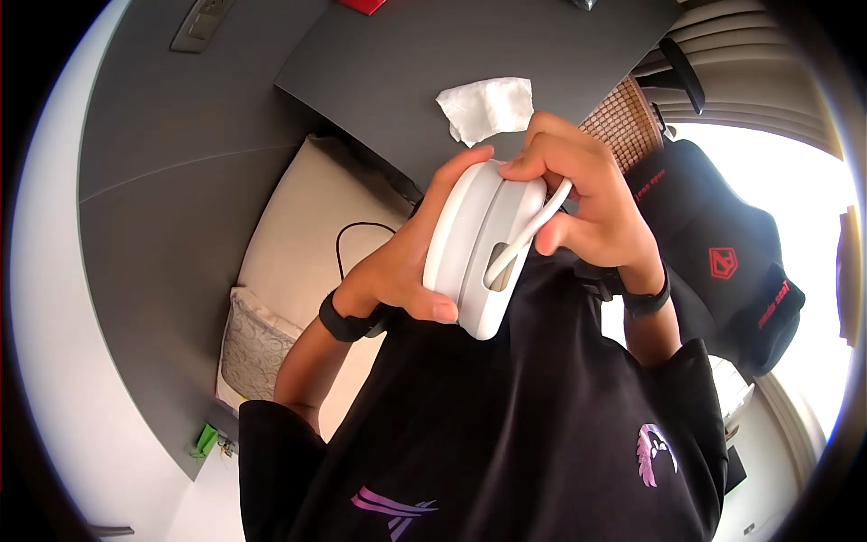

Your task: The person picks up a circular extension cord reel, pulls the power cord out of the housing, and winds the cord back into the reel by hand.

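Tilted on its side in front of my chest is a thick, round white device (470, 239), with a grey seam between its two halves. My left hand (406, 257) is wrapped around its left side, fingers at the top edge and thumb at the lower edge. From a slot in the rim comes a white cable (535, 233), which runs up to my right hand (582, 185). My right hand is curled around the cable, and a bent finger touches the top of the device. The far end of the cable is hidden by the right hand.
Beyond my hands is a dark grey table (397, 86) with a crumpled white tissue (492, 107) on it. A black gaming chair (713, 244) stands to the right, near a woven basket-like surface (623, 125). A beige cushioned seat (307, 217) lies at the left.
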Demonstrator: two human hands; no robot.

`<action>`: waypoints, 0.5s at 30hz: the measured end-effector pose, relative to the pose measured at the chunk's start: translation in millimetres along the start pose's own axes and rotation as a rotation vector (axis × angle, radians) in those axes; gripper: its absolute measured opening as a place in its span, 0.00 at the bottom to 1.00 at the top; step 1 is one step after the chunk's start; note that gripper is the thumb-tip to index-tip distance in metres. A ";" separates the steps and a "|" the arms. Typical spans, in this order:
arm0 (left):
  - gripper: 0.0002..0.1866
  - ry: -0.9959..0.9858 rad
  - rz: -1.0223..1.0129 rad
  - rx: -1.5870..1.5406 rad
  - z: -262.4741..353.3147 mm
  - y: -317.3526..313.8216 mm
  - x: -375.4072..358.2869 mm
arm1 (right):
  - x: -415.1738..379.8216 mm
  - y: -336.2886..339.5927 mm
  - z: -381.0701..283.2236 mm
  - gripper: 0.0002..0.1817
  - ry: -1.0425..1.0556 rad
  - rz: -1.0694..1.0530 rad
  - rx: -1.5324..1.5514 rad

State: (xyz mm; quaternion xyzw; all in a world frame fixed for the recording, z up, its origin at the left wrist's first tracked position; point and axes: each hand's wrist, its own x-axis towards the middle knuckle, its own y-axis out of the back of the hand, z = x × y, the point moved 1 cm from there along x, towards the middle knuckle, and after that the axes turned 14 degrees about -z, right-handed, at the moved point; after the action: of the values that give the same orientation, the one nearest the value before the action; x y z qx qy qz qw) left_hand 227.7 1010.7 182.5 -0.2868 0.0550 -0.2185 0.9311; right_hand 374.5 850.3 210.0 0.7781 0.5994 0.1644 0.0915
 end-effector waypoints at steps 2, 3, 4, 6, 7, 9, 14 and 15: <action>0.73 -0.008 0.004 0.025 -1.2 -2.1 -1.5 | 1.0 1.0 0.5 0.44 0.074 0.003 0.017; 0.72 0.000 0.010 0.015 -1.4 -1.3 -2.3 | 1.4 0.1 -1.1 0.43 0.061 0.017 0.024; 0.70 0.008 0.015 0.004 -1.8 -0.2 -3.0 | 1.2 -1.5 -4.0 0.41 0.047 0.031 0.031; 0.67 0.062 0.033 -0.054 0.3 0.1 -2.5 | 1.2 -2.1 -5.6 0.38 0.046 0.047 0.027; 0.66 0.108 0.046 -0.102 4.6 -1.7 -1.0 | 1.0 -2.3 -5.3 0.38 0.058 0.048 0.018; 0.64 0.163 0.040 -0.117 14.5 -3.2 0.9 | 1.1 -2.2 -5.1 0.36 0.078 0.046 0.001; 0.63 0.169 -0.001 -0.017 15.1 0.9 -1.1 | 0.5 -6.7 -2.7 0.33 0.099 0.062 -0.031; 0.63 0.156 0.018 -0.022 13.6 0.3 -1.8 | 1.1 -8.6 -2.2 0.33 0.099 0.073 -0.033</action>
State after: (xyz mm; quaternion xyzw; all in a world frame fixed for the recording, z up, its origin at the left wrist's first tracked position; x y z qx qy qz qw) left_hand 229.3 1018.6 193.6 -0.2789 0.1322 -0.2313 0.9226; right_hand 366.3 853.5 209.3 0.7886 0.5717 0.2156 0.0684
